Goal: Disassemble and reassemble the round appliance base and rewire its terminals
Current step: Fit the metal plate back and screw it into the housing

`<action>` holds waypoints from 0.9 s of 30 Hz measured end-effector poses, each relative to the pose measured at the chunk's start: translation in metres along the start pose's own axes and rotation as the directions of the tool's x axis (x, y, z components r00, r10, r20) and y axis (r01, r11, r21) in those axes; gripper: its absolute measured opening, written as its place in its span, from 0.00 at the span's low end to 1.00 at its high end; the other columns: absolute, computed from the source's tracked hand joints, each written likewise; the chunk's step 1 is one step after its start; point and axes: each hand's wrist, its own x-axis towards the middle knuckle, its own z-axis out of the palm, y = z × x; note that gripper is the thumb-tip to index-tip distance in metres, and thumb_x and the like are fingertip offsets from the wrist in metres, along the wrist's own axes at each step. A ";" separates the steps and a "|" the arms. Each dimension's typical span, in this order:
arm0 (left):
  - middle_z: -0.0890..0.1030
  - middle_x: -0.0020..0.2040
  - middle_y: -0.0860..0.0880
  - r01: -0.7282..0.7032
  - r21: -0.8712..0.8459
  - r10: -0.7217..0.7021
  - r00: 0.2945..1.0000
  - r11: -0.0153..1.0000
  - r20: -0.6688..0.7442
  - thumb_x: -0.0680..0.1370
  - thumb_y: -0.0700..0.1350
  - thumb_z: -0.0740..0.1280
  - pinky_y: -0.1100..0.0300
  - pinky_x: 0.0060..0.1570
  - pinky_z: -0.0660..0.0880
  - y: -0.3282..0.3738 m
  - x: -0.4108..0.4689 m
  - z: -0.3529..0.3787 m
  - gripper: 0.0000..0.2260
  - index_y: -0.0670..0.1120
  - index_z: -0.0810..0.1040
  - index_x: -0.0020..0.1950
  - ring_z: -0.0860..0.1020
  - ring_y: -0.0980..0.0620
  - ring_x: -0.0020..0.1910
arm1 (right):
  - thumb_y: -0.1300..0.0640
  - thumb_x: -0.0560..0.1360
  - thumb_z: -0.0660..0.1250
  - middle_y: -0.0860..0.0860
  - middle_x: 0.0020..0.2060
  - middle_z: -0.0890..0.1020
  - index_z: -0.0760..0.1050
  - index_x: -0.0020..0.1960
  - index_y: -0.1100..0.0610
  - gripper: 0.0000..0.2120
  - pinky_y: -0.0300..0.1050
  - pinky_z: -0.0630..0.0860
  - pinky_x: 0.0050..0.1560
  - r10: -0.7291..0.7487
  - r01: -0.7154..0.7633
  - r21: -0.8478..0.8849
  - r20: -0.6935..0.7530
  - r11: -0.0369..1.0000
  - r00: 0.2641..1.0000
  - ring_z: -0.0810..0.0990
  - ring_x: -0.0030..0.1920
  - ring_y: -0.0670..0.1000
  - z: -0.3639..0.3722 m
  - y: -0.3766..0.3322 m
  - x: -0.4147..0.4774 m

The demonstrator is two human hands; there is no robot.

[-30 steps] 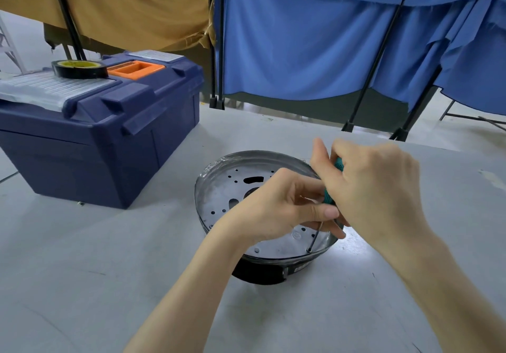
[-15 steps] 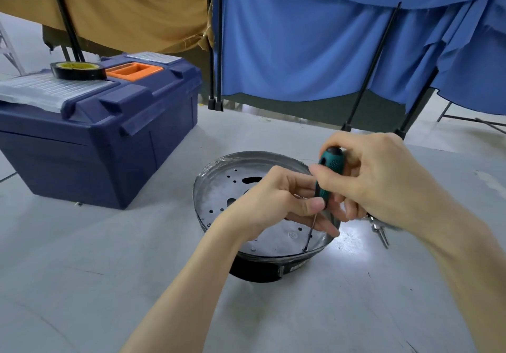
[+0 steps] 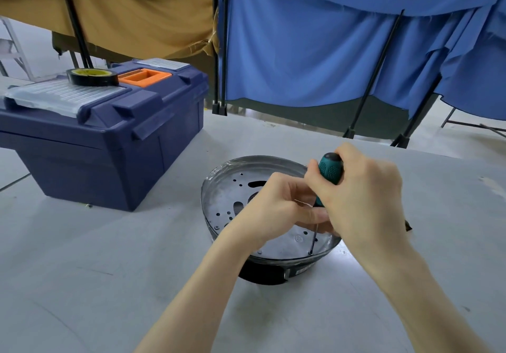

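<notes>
Your right hand (image 3: 364, 202) grips the green handle of the screwdriver (image 3: 330, 171), its tip down near the front rim of the round base (image 3: 230, 196) on the bench (image 3: 109, 270). Your left hand (image 3: 273, 206) curls toward the shaft, but its fingertips are hidden behind your right, so I cannot tell whether they pinch it.

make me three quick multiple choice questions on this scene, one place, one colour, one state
1. Where does the tape roll sit? A on the toolbox lid; B on the floor; C in a hand.
2. What colour is the screwdriver handle? A orange; B teal; C yellow.
3. What is the right hand doing? A resting flat; B gripping the screwdriver; C lifting a lid.
Answers: 1 A, it lies on the lid's clear panel; 2 B, teal shows above the hand; 3 B, the hand curls round the handle.
</notes>
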 end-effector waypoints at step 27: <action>0.79 0.30 0.54 0.103 0.774 -0.189 0.982 0.625 0.022 0.70 0.39 0.75 0.64 0.34 0.73 -0.015 0.001 0.000 0.04 0.47 0.86 0.41 0.75 0.58 0.31 | 0.52 0.71 0.61 0.54 0.26 0.82 0.76 0.37 0.63 0.15 0.43 0.77 0.28 0.550 -0.536 0.383 0.083 0.753 0.831 0.83 0.27 0.51 -0.040 0.088 0.019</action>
